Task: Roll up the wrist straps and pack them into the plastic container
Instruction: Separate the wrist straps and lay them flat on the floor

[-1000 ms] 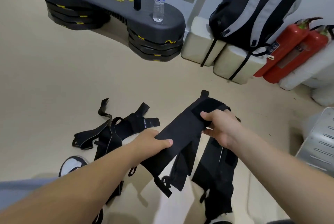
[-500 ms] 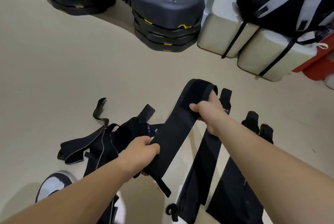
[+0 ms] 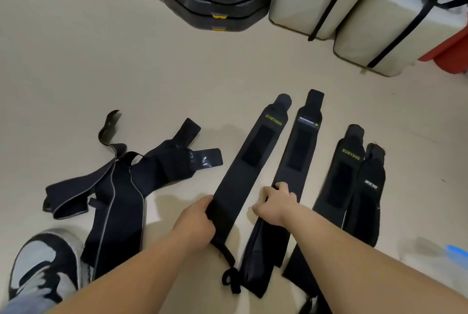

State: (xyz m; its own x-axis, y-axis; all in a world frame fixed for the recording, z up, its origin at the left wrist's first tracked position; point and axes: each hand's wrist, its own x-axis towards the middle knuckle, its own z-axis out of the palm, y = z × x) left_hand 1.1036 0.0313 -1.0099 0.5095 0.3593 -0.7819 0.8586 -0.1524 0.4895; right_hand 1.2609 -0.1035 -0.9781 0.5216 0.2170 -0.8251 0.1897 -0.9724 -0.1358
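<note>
The XUEYING wrist strap [image 3: 243, 174] lies flat on the floor [image 3: 152, 73], 1 of 4 laid side by side; its long axis runs from my left hand [image 3: 196, 222] away and slightly rightward; that hand pinches the near end; my right hand [image 3: 277, 206] rests just beside it, fingers loosely bent on the neighbouring strap [image 3: 301, 151], grasping nothing; I judge the roll starts at the near end.
</note>
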